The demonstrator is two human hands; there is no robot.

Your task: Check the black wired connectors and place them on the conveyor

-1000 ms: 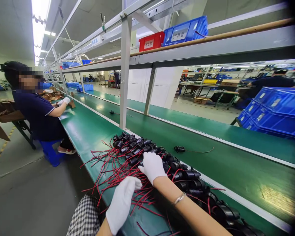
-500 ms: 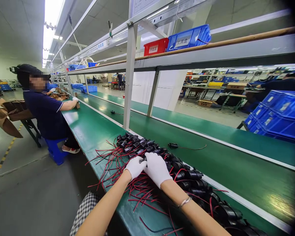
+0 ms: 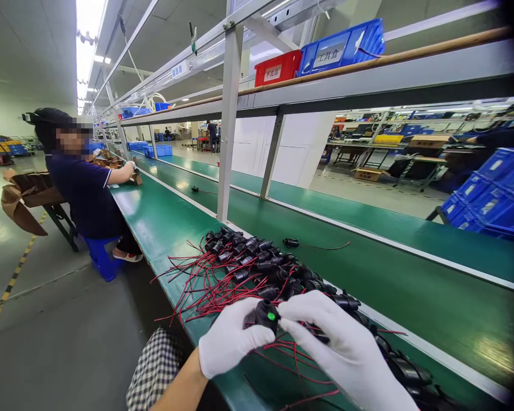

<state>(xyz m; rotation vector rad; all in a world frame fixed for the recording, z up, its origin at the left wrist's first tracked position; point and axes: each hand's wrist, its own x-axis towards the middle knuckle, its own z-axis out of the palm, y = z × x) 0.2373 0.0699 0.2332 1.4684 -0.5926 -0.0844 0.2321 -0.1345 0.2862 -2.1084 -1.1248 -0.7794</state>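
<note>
My left hand [image 3: 235, 337], in a white glove, grips a black cylindrical part [image 3: 263, 310] with a round opening on top and a bright green dot on its side. At that part's right edge, the thumb and forefinger of my gloved right hand [image 3: 332, 334] are pinched together; whatever lies between their tips is hidden. Behind and beneath both hands, a long heap of similar black parts [image 3: 240, 251] covers the bench. Their thin red and black wires [image 3: 197, 285] trail toward the near edge.
One black part with a wire [image 3: 290, 242] lies on the green conveyor [image 3: 389, 274] beyond a white rail. An upright post [image 3: 229, 131] carries a shelf with red [image 3: 278, 69] and blue bins [image 3: 342, 48]. A co-worker [image 3: 83, 182] sits at the left.
Both hands have come nearer to me, away from the heap. The black part now shows raised in my left hand, its green dot visible. The view has shifted slightly.
</note>
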